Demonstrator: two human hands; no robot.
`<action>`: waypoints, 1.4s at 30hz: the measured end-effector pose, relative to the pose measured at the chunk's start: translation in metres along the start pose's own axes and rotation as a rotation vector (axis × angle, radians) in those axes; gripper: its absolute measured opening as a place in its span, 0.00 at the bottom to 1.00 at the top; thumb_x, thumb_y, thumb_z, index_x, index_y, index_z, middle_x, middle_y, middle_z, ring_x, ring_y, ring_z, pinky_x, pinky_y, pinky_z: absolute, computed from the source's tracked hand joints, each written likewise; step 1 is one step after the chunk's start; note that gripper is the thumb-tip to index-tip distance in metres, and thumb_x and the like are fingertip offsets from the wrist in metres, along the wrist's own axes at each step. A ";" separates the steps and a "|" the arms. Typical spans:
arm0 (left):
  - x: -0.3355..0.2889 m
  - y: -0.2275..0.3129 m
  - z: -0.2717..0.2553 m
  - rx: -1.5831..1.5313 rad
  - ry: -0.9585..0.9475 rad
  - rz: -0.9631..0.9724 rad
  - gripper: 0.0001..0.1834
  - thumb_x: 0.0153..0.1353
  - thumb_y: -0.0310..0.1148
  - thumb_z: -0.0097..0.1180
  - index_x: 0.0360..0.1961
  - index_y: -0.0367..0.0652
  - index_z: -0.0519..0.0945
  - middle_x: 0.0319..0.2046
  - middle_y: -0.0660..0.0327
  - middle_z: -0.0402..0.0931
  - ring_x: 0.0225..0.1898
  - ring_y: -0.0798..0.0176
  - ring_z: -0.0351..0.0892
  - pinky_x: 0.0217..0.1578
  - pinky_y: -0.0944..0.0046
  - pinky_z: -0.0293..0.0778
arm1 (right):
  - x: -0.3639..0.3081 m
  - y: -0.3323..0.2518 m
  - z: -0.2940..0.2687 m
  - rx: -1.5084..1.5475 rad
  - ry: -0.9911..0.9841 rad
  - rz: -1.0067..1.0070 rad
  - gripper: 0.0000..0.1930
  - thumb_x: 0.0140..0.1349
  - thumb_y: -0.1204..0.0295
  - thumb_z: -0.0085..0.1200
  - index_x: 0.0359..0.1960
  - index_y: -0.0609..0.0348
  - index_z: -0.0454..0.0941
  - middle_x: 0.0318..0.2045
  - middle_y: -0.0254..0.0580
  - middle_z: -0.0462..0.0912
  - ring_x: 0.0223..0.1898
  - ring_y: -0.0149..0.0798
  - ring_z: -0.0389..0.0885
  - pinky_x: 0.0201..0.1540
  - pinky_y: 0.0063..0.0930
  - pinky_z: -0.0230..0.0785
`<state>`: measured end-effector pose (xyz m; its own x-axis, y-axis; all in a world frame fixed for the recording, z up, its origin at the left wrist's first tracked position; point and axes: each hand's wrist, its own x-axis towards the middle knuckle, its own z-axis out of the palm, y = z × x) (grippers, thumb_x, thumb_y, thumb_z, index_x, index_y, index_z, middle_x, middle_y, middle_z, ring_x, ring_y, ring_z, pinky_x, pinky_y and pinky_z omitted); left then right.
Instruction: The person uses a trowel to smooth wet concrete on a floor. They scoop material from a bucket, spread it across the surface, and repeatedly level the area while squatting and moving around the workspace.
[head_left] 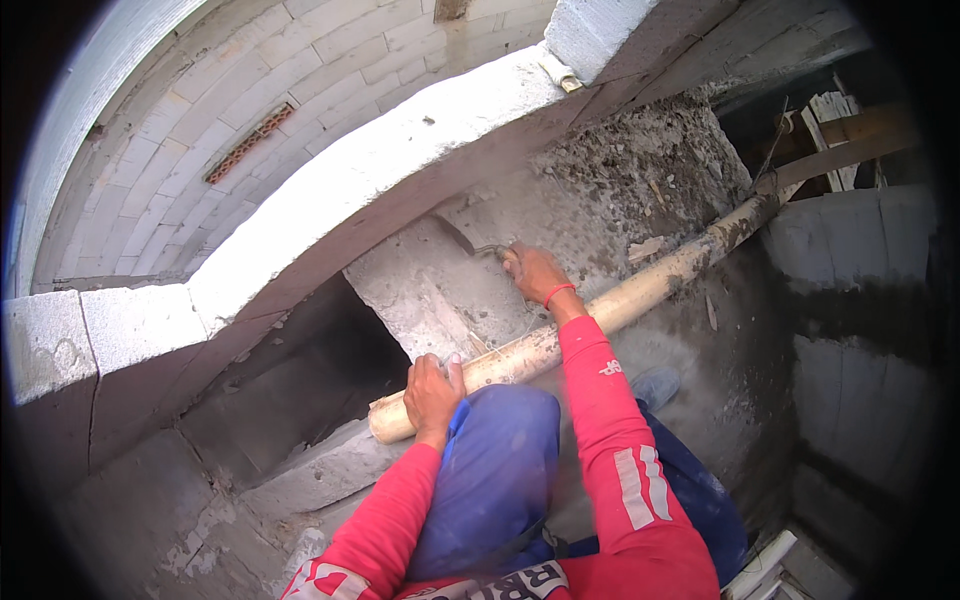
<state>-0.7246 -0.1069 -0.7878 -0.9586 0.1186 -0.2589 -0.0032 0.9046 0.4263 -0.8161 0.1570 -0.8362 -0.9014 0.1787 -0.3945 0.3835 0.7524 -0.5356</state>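
Note:
My right hand (535, 275), with a red band at the wrist, is closed round the handle of a trowel (457, 236). The trowel's thin dark blade lies against the rough grey mortar slab (410, 280), near the foot of the low wall. A long cream pipe (625, 300), smeared with cement, runs slantwise across the slab and under my right forearm. Over the pipe's near end my left hand (434, 395) is wrapped, thumb toward the right. Both my arms are in red sleeves, and my blue-trousered knee is bent close beside the pipe.
A low white block wall (380, 150) curves along the far side. A dark rectangular opening (320, 350) drops away left of my left hand. Loose mortar crumbs (640, 170) cover the slab's far part. Wooden boards (840, 150) stand at the far right, near a grey block wall (850, 240).

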 end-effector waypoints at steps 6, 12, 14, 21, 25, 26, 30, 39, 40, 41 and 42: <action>-0.002 -0.002 0.000 0.003 0.029 0.001 0.20 0.67 0.47 0.56 0.30 0.40 0.76 0.34 0.53 0.77 0.41 0.46 0.77 0.42 0.48 0.74 | -0.023 0.050 -0.055 -0.123 0.137 0.203 0.14 0.68 0.65 0.56 0.48 0.60 0.79 0.43 0.61 0.85 0.51 0.63 0.81 0.54 0.53 0.72; -0.003 0.004 0.000 0.012 -0.005 -0.017 0.20 0.68 0.48 0.56 0.31 0.40 0.76 0.34 0.53 0.77 0.42 0.46 0.77 0.43 0.46 0.74 | -0.001 0.004 -0.035 -0.108 -0.155 -0.072 0.15 0.68 0.64 0.56 0.51 0.59 0.80 0.44 0.61 0.85 0.52 0.62 0.81 0.55 0.51 0.72; 0.000 0.004 0.000 0.020 -0.006 -0.015 0.20 0.68 0.48 0.55 0.31 0.39 0.76 0.34 0.53 0.77 0.42 0.46 0.77 0.43 0.46 0.73 | 0.012 0.016 -0.035 -0.054 -0.108 -0.007 0.15 0.68 0.63 0.56 0.50 0.59 0.80 0.43 0.60 0.85 0.51 0.62 0.81 0.55 0.51 0.73; -0.003 0.001 -0.002 0.030 0.000 0.002 0.20 0.70 0.47 0.53 0.30 0.38 0.74 0.33 0.50 0.76 0.42 0.43 0.77 0.42 0.44 0.72 | 0.003 0.087 -0.083 -0.250 0.075 0.034 0.14 0.68 0.64 0.56 0.50 0.59 0.81 0.43 0.59 0.86 0.50 0.62 0.83 0.54 0.50 0.75; -0.002 0.002 -0.006 0.027 -0.020 -0.006 0.20 0.71 0.46 0.52 0.31 0.38 0.74 0.34 0.49 0.76 0.42 0.42 0.76 0.42 0.43 0.71 | -0.013 0.053 -0.098 -0.372 0.075 0.087 0.14 0.68 0.63 0.56 0.48 0.60 0.81 0.41 0.60 0.86 0.47 0.61 0.85 0.51 0.51 0.77; -0.001 0.004 -0.005 0.034 -0.005 0.006 0.20 0.70 0.46 0.52 0.30 0.38 0.74 0.34 0.50 0.76 0.42 0.42 0.77 0.42 0.44 0.72 | -0.014 0.047 -0.095 -0.416 0.042 0.050 0.14 0.68 0.63 0.56 0.47 0.60 0.82 0.41 0.60 0.86 0.46 0.61 0.85 0.51 0.51 0.77; -0.003 0.003 0.001 0.047 0.004 0.032 0.20 0.69 0.47 0.54 0.29 0.39 0.75 0.34 0.52 0.76 0.41 0.44 0.77 0.42 0.45 0.73 | -0.017 -0.003 -0.074 -0.360 -0.051 -0.030 0.14 0.68 0.63 0.54 0.45 0.61 0.83 0.41 0.60 0.86 0.47 0.61 0.85 0.51 0.51 0.77; -0.002 0.004 -0.005 0.036 -0.031 0.014 0.21 0.71 0.46 0.50 0.31 0.38 0.74 0.35 0.49 0.76 0.44 0.42 0.77 0.43 0.43 0.71 | -0.053 0.026 -0.081 -0.258 0.198 0.228 0.16 0.68 0.65 0.52 0.45 0.69 0.80 0.35 0.63 0.84 0.36 0.56 0.87 0.41 0.48 0.80; -0.002 -0.001 -0.006 0.042 -0.028 0.013 0.21 0.71 0.46 0.50 0.30 0.38 0.75 0.35 0.49 0.76 0.44 0.42 0.77 0.43 0.43 0.71 | -0.053 0.018 -0.076 0.022 0.107 0.274 0.16 0.68 0.66 0.52 0.46 0.70 0.78 0.35 0.61 0.84 0.33 0.52 0.87 0.36 0.46 0.80; -0.003 -0.002 -0.004 0.053 -0.019 0.014 0.21 0.71 0.46 0.51 0.30 0.38 0.75 0.35 0.50 0.76 0.43 0.43 0.77 0.43 0.44 0.72 | -0.053 0.007 -0.069 0.297 0.020 0.326 0.17 0.69 0.66 0.52 0.47 0.71 0.76 0.35 0.58 0.84 0.31 0.48 0.87 0.32 0.43 0.80; -0.003 -0.002 -0.004 0.064 -0.006 0.017 0.21 0.70 0.47 0.52 0.30 0.39 0.75 0.35 0.51 0.76 0.43 0.44 0.77 0.43 0.45 0.73 | -0.052 -0.006 -0.061 0.574 -0.065 0.369 0.17 0.69 0.67 0.51 0.48 0.73 0.74 0.34 0.55 0.84 0.29 0.44 0.87 0.28 0.40 0.80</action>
<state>-0.7227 -0.1108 -0.7849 -0.9567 0.1360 -0.2573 0.0311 0.9268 0.3743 -0.7843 0.1817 -0.7667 -0.6839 0.3070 -0.6618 0.7255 0.1906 -0.6613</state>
